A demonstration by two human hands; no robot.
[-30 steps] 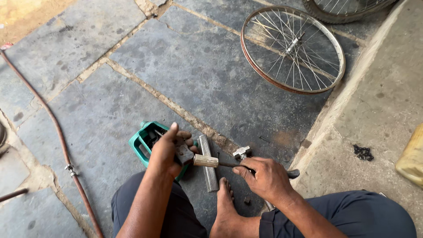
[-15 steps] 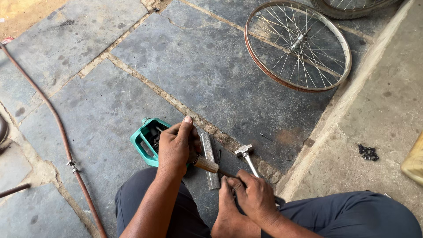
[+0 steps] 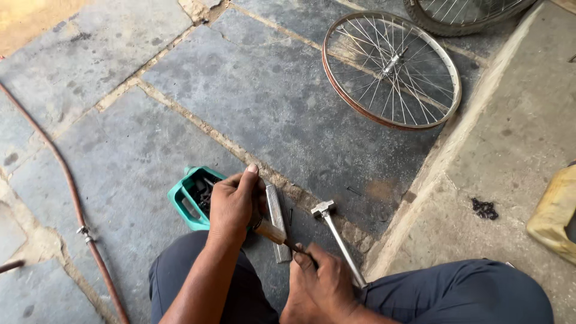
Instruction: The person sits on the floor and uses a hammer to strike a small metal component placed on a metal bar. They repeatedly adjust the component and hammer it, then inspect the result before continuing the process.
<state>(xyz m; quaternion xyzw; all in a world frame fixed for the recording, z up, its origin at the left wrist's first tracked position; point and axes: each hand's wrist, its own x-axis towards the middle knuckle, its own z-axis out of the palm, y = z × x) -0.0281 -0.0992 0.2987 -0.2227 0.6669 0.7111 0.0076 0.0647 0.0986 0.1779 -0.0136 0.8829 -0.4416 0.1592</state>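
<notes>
Both hands clamp one tool: left hand (image 3: 233,207) on its wooden handle (image 3: 270,231), right hand (image 3: 321,282) on its shaft. One hammer (image 3: 339,240), one metal bar (image 3: 277,219), one green tray (image 3: 189,201), two wheels (image 3: 391,69) lie nearby.

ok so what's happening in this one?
A person sits on a stone floor. The left hand grips the wooden handle of a small tool, and the right hand pinches its dark shaft near the tip, over a flat metal bar. A teal plastic container of small parts sits beside the left hand. A metal hammer lies untouched on the floor by the right hand. A bare spoked bicycle wheel lies further off.
</notes>
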